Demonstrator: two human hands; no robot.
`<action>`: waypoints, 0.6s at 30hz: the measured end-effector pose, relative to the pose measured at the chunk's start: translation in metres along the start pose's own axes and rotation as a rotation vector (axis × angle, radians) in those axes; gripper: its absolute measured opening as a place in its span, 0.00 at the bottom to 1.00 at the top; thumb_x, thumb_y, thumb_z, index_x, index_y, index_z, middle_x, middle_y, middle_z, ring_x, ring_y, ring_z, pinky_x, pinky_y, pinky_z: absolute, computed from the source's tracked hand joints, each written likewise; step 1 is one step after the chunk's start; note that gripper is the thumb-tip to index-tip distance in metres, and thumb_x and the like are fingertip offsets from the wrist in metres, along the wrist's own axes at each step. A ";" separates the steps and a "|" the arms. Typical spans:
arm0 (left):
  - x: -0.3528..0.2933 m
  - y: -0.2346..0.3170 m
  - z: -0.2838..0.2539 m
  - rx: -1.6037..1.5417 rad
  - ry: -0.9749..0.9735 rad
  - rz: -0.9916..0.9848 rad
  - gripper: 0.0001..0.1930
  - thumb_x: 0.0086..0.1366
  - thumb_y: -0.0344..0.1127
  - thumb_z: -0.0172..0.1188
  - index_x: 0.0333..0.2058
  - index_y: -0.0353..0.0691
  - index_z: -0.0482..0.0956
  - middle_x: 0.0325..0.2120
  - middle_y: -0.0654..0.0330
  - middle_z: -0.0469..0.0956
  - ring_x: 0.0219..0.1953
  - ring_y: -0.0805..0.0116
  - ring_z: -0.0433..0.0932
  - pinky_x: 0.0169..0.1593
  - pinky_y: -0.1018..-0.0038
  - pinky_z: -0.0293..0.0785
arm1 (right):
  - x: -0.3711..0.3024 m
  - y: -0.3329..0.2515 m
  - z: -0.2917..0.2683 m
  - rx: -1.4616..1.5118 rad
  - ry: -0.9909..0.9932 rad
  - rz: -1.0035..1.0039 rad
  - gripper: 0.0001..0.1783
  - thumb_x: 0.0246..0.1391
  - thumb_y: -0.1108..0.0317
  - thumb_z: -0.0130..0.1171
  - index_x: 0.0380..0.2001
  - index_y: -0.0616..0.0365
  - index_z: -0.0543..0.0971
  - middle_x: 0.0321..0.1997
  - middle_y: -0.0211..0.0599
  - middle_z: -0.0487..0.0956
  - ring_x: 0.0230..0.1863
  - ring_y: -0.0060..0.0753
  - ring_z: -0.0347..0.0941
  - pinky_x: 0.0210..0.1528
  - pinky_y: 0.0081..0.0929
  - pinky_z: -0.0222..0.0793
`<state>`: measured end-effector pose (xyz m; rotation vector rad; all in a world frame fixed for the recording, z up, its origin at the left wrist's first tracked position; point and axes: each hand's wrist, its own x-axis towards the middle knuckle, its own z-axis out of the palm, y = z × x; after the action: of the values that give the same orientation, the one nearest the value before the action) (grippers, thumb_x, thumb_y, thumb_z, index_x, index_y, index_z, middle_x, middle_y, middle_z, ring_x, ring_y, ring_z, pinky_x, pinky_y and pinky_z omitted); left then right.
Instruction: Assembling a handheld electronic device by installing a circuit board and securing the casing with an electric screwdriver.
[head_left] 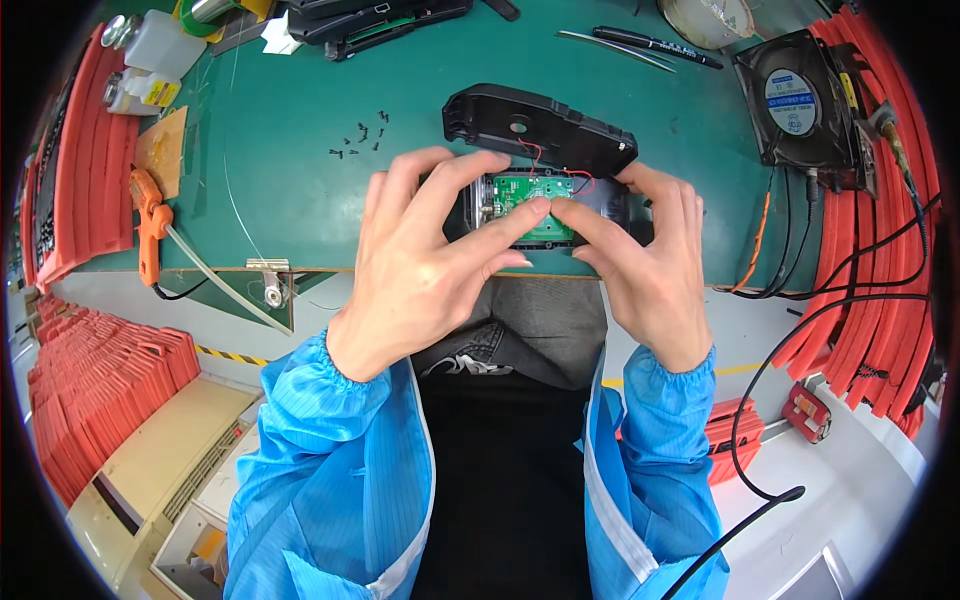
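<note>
A black plastic housing half (610,203) lies at the table's near edge with a green circuit board (515,190) inside it. My left hand (425,235) grips the housing's left side, one fingertip pressing on the board. From the other side my right hand (650,250) holds the housing, and its fingertip meets the left one on the board. Just beyond the housing, a black cover (540,125) with a round hole lies tilted. Thin red wires (583,183) run between the board and the cover. My fingers hide part of the board and the housing's edges.
Several small black screws (362,135) lie left of the cover. A glue gun (150,225) hangs at the left edge, near bottles (165,45). Tweezers (615,48) and a black marker (655,45) lie at the back. A fan (795,100) with cables stands right, beside red foam stacks (870,290).
</note>
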<state>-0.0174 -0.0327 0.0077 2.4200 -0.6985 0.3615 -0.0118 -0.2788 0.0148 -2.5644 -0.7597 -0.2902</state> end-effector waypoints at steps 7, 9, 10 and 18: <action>-0.002 0.006 -0.007 -0.035 -0.026 -0.056 0.25 0.49 0.38 0.75 0.50 0.53 0.91 0.56 0.57 0.79 0.54 0.50 0.74 0.56 0.56 0.70 | 0.019 0.013 -0.044 0.123 0.027 -0.117 0.20 0.54 0.70 0.70 0.51 0.57 0.86 0.45 0.41 0.83 0.42 0.44 0.79 0.46 0.39 0.72; -0.002 0.006 -0.005 -0.037 -0.006 -0.050 0.25 0.49 0.39 0.76 0.50 0.53 0.91 0.56 0.57 0.79 0.54 0.50 0.73 0.55 0.56 0.70 | 0.030 0.024 -0.055 0.245 0.392 -0.111 0.19 0.74 0.64 0.55 0.55 0.70 0.81 0.45 0.48 0.86 0.44 0.39 0.82 0.54 0.40 0.78; -0.002 0.006 -0.005 -0.044 -0.007 -0.048 0.25 0.49 0.38 0.76 0.50 0.53 0.91 0.56 0.58 0.79 0.55 0.50 0.73 0.55 0.56 0.70 | 0.043 0.026 -0.062 0.273 0.523 -0.041 0.19 0.75 0.65 0.53 0.56 0.71 0.81 0.45 0.47 0.86 0.44 0.37 0.83 0.54 0.38 0.78; -0.006 0.003 -0.004 -0.058 0.017 -0.054 0.23 0.50 0.38 0.77 0.49 0.52 0.91 0.56 0.58 0.78 0.55 0.51 0.72 0.53 0.58 0.69 | 0.193 0.064 -0.028 0.314 0.787 0.203 0.34 0.66 0.63 0.68 0.68 0.68 0.67 0.52 0.47 0.81 0.51 0.34 0.79 0.52 0.30 0.76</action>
<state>-0.0246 -0.0300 0.0099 2.3733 -0.6270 0.3346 0.1815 -0.2500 0.0779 -1.9579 -0.2187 -0.9493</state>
